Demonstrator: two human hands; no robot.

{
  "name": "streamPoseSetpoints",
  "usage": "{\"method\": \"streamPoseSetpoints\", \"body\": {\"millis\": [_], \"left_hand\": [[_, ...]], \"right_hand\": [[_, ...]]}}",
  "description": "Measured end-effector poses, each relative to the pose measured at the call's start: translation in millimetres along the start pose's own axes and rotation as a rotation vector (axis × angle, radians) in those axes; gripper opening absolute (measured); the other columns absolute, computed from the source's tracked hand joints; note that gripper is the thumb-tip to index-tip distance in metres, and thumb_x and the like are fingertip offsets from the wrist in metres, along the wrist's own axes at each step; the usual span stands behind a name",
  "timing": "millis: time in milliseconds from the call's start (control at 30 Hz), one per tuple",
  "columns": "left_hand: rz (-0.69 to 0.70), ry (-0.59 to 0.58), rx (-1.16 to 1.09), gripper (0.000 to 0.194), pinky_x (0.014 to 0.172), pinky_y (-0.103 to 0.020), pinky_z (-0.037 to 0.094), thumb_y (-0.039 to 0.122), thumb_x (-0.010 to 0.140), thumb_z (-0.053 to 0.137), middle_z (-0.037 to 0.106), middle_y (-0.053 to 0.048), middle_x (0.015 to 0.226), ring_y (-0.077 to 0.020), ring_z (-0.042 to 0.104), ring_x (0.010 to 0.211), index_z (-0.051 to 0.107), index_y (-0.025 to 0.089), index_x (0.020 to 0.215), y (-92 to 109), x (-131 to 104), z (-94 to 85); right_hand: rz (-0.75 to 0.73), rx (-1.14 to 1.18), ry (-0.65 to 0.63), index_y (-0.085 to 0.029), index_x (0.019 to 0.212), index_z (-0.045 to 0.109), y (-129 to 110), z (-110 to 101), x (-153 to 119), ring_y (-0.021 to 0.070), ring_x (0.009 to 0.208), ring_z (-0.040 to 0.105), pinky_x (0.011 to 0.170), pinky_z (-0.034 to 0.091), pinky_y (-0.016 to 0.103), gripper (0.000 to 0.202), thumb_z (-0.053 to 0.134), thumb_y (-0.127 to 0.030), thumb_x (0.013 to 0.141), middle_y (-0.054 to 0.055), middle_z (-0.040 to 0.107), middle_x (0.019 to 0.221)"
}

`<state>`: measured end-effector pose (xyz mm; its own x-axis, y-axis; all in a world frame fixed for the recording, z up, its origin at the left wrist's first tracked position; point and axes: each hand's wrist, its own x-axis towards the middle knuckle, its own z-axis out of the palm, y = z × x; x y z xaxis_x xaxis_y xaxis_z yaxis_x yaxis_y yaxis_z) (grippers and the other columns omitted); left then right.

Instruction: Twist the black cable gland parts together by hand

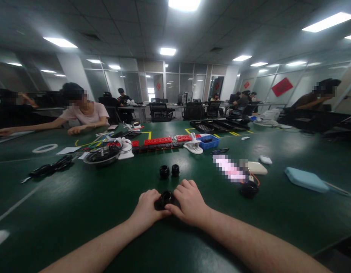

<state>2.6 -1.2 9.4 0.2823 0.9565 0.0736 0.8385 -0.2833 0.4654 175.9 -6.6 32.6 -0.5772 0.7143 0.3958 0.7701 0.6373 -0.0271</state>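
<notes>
Near the front middle of the green table, a black ring-shaped part (166, 198) with a round opening on top is held between both hands. My left hand (148, 206) is closed on its left side, thumb along the near edge. From the right, my right hand (189, 201) grips the same part, with thumb and curled fingers around it. The fingers hide much of its lower portion. Just beyond the hands stand two more black round parts, a wider one (164, 171) on the left and a smaller one (175, 170) on the right, slightly apart.
Farther back lie red strips (157, 141), a blue bin (209, 142), a white stand (193, 145) and a metal bowl (101, 156) of cables. To the right are a light blue case (306, 179) and a black coil (249, 189). People sit beyond the table.
</notes>
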Motion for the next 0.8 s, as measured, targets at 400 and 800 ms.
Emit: {"method": "streamPoseSetpoints", "body": {"millis": [400, 800], "left_hand": [[0.01, -0.064, 0.007, 0.025, 0.071, -0.031, 0.037, 0.043, 0.065, 0.057, 0.052, -0.002, 0.082, -0.019, 0.046, 0.078, 0.055, 0.018, 0.071, 4.5, -1.9, -2.0], [0.031, -0.043, 0.033, 0.015, 0.073, -0.031, 0.036, 0.032, 0.062, 0.057, 0.052, -0.001, 0.079, -0.0189, 0.047, 0.079, 0.055, 0.018, 0.069, 5.2, -1.3, -0.1]], "right_hand": [[0.045, 0.032, -0.057, -0.015, 0.076, 0.053, -5.4, 9.9, 3.7, 0.0207, 0.077, 0.043, 0.07, 0.031, 0.035, 0.057, 0.041, -0.07, 0.068, 0.007, 0.054, 0.078], [0.191, 0.159, 0.016, -0.016, 0.088, 0.049, -11.0, 22.8, 2.1, 0.0187, 0.078, 0.043, 0.067, 0.032, 0.032, 0.039, 0.061, -0.047, 0.067, 0.004, 0.051, 0.085]]}}
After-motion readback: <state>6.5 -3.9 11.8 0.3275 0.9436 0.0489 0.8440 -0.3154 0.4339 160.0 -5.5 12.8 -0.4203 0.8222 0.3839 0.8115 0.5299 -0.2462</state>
